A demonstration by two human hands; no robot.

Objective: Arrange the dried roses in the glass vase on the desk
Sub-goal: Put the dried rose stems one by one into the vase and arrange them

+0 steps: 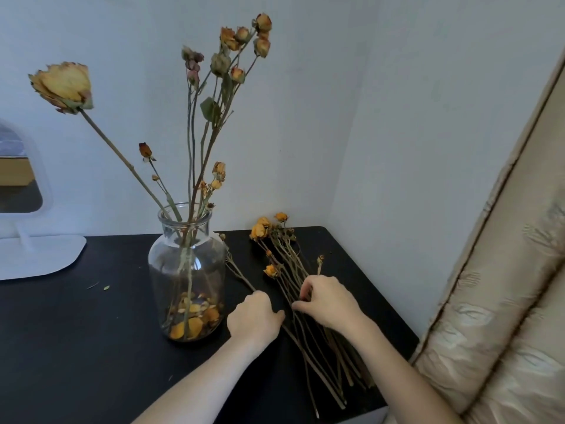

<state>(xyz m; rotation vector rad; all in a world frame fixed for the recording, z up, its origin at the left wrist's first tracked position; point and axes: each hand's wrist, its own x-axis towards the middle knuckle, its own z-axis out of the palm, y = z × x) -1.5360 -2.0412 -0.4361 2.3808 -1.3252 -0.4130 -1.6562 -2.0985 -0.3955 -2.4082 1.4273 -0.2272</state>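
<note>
- Left hand (255,316) curls over a single stem (241,276) on the black desk (91,332); I cannot tell whether it actually grips the stem.
- Right hand (328,301) pinches stems within the loose rose bundle (287,264), just right of the glass vase (186,270).
- Partway, I judge: several standing roses (263,45) fill the vase, while many lie outside.

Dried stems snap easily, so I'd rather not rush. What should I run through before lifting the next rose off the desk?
1. Vase upright on the desk: ok.
2. Room left in its mouth beside the standing roses: ok.
3. Right hand pinches just one of the loose roses: cannot tell.
4. Left hand has a firm hold on the stem beneath it: cannot tell.
5. Loose roses lie untangled: not ok, stems cross.
6. Nothing stands between them and the vase: ok.
</note>
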